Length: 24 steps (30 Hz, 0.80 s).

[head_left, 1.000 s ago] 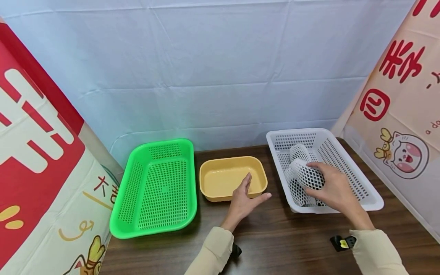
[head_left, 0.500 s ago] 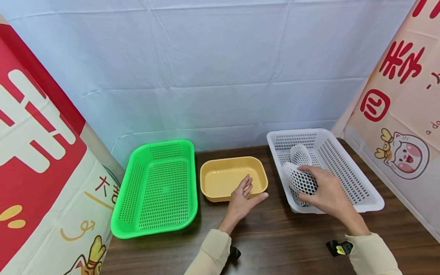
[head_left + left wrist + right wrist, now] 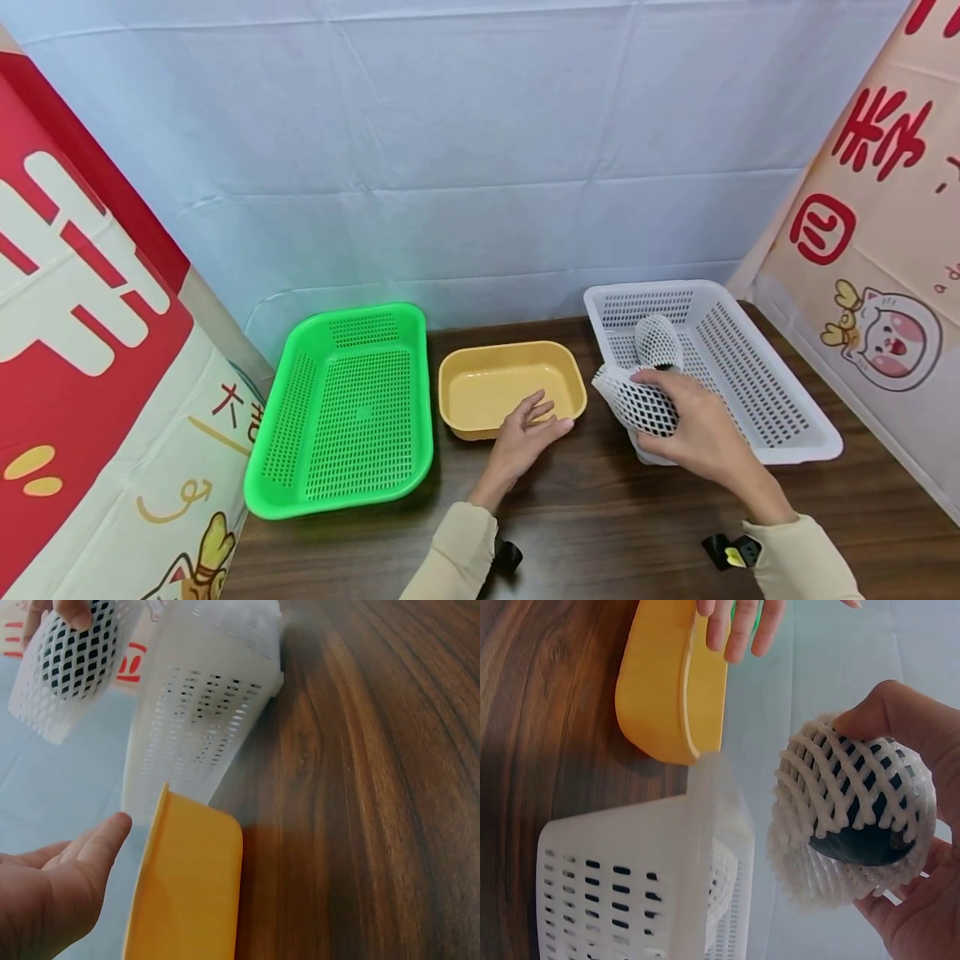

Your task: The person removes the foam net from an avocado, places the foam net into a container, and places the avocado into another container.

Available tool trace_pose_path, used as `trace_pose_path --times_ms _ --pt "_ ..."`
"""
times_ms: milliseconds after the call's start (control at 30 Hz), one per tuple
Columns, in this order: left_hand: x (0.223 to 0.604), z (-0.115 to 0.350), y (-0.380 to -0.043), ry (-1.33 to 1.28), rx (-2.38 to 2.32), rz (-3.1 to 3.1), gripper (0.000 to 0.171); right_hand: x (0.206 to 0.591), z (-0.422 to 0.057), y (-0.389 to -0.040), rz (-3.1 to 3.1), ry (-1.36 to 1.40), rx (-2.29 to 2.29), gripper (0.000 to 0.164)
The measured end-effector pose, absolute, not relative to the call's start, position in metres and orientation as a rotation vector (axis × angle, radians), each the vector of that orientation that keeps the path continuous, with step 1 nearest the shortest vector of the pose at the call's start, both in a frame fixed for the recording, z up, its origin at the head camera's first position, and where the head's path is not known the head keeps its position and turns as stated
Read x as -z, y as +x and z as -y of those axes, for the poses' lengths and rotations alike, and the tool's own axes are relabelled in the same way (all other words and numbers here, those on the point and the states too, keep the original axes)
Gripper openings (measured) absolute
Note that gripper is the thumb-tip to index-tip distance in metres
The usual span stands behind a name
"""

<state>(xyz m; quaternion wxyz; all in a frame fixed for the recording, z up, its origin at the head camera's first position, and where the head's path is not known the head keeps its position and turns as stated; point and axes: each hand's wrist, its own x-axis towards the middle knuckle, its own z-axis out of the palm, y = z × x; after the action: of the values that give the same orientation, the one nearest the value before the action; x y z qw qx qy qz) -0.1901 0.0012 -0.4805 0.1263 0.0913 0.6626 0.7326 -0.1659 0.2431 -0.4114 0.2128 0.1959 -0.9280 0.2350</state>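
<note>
My right hand (image 3: 701, 437) grips a dark rounded thing in a white foam net sleeve (image 3: 633, 402), thumb on one side and fingers on the other. In the right wrist view, the smooth dark surface shows through the mesh and at the open end of the sleeve (image 3: 847, 799). It overlaps the near left rim of the white perforated basket (image 3: 813, 448). Another white foam net (image 3: 657, 340) lies inside that basket. My left hand (image 3: 517, 446) holds nothing, its fingers extended at the near rim of the yellow plastic tub (image 3: 480, 390).
A green perforated basket (image 3: 258, 496) stands to the left of the tub. All the containers rest on a dark wood-grain table (image 3: 600, 525). A pale cloth (image 3: 480, 167) hangs behind, with printed cloths (image 3: 885, 333) at the sides.
My right hand has carried the netted thing leftward, from over the white basket to its near left rim. The left hand has shifted slightly down and left, still beside the yellow tub.
</note>
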Motion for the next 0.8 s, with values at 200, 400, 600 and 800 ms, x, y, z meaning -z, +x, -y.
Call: trace_pose_path --times_ms 200,400,600,800 --pt "0.489 -0.002 -0.192 0.198 -2.242 -1.652 0.064 0.413 -0.236 -0.163 2.605 0.568 -0.691 0.070" --pt "0.490 -0.001 -0.191 0.164 -2.258 -1.469 0.065 0.417 -0.231 -0.162 2.599 0.595 -0.702 0.070" --pt "0.488 0.000 -0.189 0.138 -2.263 -1.362 0.062 0.422 -0.225 -0.159 2.602 0.633 -0.729 0.071" --pt "0.489 0.002 -0.188 0.149 -2.265 -1.254 0.064 0.427 -0.218 -0.155 2.614 0.664 -0.748 0.072"
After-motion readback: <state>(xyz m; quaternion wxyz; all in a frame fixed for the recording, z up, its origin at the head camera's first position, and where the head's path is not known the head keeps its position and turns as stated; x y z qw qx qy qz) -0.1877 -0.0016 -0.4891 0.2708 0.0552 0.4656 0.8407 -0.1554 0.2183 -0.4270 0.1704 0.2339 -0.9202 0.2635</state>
